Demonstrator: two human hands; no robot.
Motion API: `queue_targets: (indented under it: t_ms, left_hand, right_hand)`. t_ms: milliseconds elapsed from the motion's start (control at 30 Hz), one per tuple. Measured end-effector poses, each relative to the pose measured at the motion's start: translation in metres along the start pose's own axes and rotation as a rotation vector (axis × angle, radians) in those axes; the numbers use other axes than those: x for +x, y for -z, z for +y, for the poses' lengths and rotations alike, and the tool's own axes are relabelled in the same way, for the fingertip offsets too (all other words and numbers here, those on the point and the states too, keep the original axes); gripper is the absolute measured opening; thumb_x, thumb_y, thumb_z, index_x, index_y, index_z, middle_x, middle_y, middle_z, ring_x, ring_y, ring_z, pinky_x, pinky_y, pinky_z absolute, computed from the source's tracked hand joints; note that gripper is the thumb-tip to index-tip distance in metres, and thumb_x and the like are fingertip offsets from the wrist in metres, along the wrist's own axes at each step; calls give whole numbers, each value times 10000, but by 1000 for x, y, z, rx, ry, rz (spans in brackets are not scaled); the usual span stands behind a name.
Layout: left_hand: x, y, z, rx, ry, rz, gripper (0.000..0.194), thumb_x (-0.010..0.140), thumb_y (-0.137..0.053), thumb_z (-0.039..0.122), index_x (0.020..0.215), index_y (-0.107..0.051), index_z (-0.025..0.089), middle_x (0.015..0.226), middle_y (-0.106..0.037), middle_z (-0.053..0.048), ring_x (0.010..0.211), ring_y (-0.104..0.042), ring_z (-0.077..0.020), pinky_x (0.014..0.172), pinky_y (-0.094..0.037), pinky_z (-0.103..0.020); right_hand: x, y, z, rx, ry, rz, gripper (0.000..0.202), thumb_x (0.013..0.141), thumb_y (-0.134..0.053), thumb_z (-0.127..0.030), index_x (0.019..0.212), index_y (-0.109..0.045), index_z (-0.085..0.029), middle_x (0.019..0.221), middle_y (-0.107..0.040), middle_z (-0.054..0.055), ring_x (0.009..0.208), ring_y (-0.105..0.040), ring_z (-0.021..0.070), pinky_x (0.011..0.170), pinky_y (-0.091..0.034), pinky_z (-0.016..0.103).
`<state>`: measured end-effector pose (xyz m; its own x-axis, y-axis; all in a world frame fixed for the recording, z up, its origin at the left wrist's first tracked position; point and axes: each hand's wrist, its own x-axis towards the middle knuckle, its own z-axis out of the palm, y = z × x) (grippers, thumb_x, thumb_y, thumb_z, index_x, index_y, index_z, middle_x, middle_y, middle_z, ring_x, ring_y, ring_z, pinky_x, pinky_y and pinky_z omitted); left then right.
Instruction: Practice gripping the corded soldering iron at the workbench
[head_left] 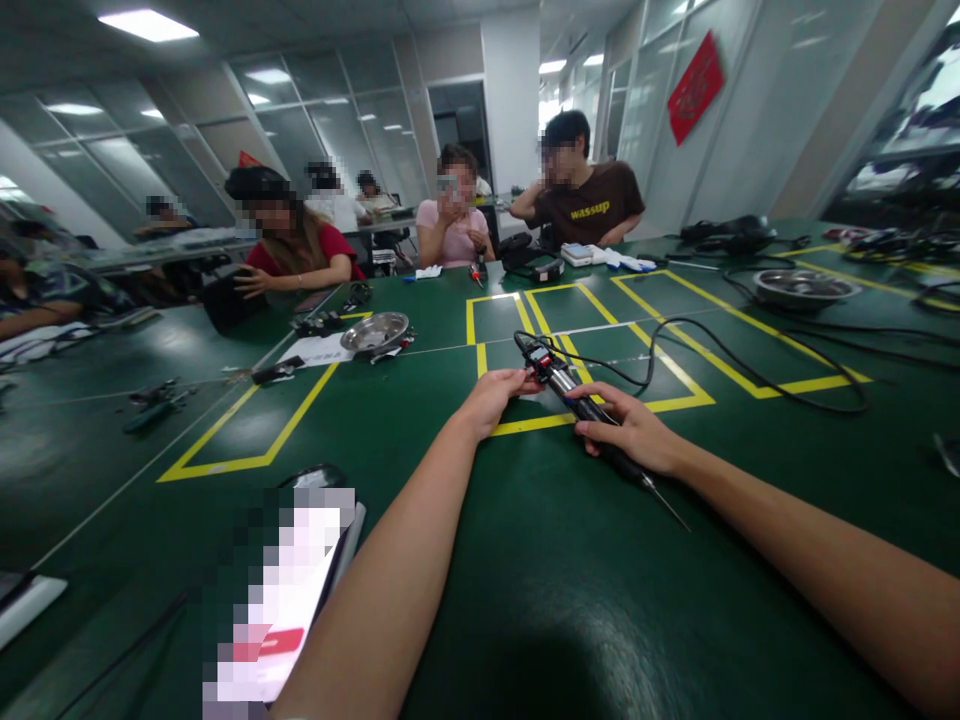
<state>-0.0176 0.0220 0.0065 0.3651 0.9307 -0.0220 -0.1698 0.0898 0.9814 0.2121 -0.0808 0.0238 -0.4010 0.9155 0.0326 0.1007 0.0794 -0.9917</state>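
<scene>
A corded electric screwdriver (561,381) lies slantwise in front of me, its thin bit aimed down and to the right. My right hand (637,432) is wrapped around the dark lower grip of the screwdriver. At the upper end, where the black cord (651,352) comes out, my left hand (496,398) is closed with thumb and fingers pinching the end of the tool beside a small red part. The exact spot under the left fingertips is hidden. Yellow tape (525,427) marks the green table (517,560) beneath the hands.
Left of my left arm lies a device with a bright, blurred-out screen (300,560). A metal bowl (375,332) stands left of centre, another metal dish (804,288) at the right among cables. Several people sit across the table, near white gloves (628,262) and a black cable bundle (531,262).
</scene>
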Motion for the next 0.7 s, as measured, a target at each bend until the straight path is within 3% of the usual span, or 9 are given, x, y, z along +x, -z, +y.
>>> queue_targets:
  t_ms: [700]
  left_hand:
    - [-4, -6, 4, 7, 11, 35, 248, 849, -730, 341, 902, -730, 99, 889, -762, -135, 901, -710, -207, 1007, -458, -385]
  right_hand:
    - [-1, 2, 0, -74, 20, -29, 533, 874, -692, -382, 1338, -472, -239, 724, -630, -14, 664, -619, 155, 662, -501, 301]
